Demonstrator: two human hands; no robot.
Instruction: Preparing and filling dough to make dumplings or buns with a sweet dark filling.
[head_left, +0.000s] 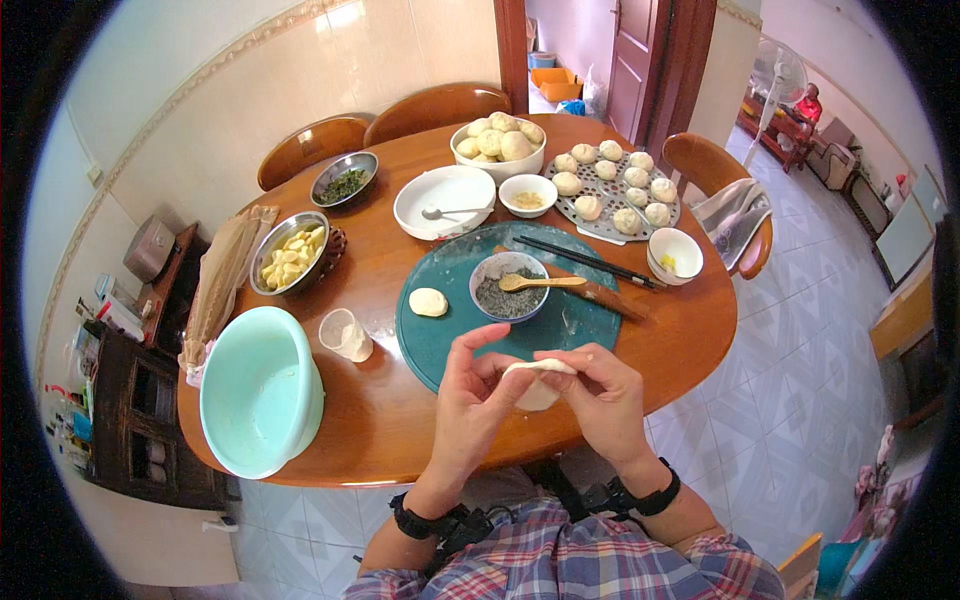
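A thin piece of pale dough (538, 393) is pinched at its upper edge between my left hand (480, 382) and my right hand (604, 390), near the table's front edge. Just beyond my hands, a bowl of dark, grainy filling (504, 300) stands on a round green mat (450, 345), with a small wooden spoon (544, 282) lying across it. A flattened dough ball (428, 302) rests at the mat's left. Black chopsticks (585, 259) and a wooden rolling pin (604, 298) lie at its right.
A perforated metal tray (616, 191) holds several dough balls, beside a white bowl (497, 169) heaped with more. Nearer the left stand a mint basin (304, 397), a plastic cup (346, 336) and a metal bowl of yellow pieces (259, 279). Small white bowls (675, 255) stand at the right.
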